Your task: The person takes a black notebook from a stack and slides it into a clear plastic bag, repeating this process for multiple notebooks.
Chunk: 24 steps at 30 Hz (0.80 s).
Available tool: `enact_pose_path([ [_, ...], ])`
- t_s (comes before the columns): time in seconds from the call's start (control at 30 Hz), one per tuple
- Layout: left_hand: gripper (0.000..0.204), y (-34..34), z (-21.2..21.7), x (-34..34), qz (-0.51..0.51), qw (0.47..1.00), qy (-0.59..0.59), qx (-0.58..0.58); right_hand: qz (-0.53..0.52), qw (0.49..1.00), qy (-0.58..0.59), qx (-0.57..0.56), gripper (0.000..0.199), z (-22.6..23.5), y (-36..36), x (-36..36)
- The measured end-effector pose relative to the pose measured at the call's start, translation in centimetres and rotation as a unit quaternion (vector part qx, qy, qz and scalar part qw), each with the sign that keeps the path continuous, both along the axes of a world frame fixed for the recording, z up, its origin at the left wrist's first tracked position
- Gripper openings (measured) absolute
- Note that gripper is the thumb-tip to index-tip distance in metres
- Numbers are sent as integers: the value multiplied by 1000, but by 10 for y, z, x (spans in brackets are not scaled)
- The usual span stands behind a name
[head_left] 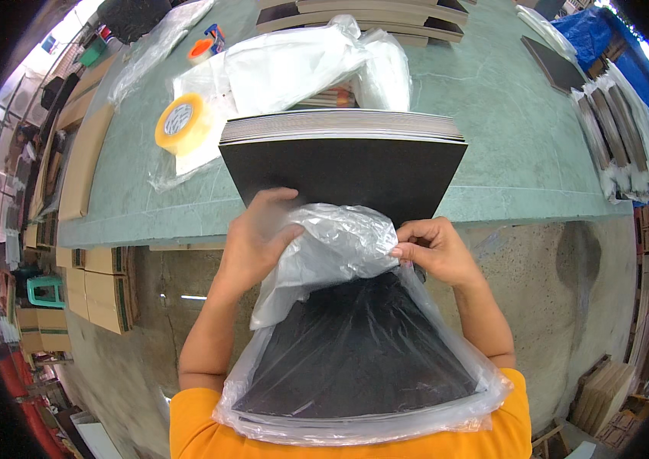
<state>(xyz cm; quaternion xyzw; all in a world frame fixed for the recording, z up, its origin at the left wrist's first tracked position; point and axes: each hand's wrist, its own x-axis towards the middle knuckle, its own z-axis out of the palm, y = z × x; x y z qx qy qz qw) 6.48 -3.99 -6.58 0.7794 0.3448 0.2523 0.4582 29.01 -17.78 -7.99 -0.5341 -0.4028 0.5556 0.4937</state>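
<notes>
A clear plastic bag (pixel 339 241) with dark flat boards (pixel 355 344) inside leans against my orange shirt, its loose mouth bunched toward the table. My right hand (pixel 439 251) pinches the edge of that loose plastic between thumb and fingers. On the other side, my left hand (pixel 255 239) has thumb and index finger apart; the thumb touches the plastic, and the fingertips are slightly blurred near the boards beyond. Just past both hands, a thick stack of black boards (pixel 339 168) with pale layered edges stands at the table's near edge.
On the green table (pixel 523 161) lie a roll of yellowish tape (pixel 179 125), an orange-cored tape roll (pixel 200 50) and white plastic bags (pixel 294 65). Stacked boards (pixel 362 23) sit at the back. Plastic-wrapped boards (pixel 619 138) stand at the right edge. Cardboard boxes (pixel 102 287) are at the left.
</notes>
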Motion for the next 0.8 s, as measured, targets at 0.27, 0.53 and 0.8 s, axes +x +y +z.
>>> enact_pose_path([
  [0.27,51,-42,14,17,-126,987,37,-94,-44,959,254,-114,19,-31,-9,-19],
  [0.53,44,-38,4,47,-189,980,-28,-57,-10,990,128,-50,18,-22,-8,-13],
  [0.8,37,-8,-62,-54,-19,993,36,-115,-146,886,425,116,16,-32,-23,20],
])
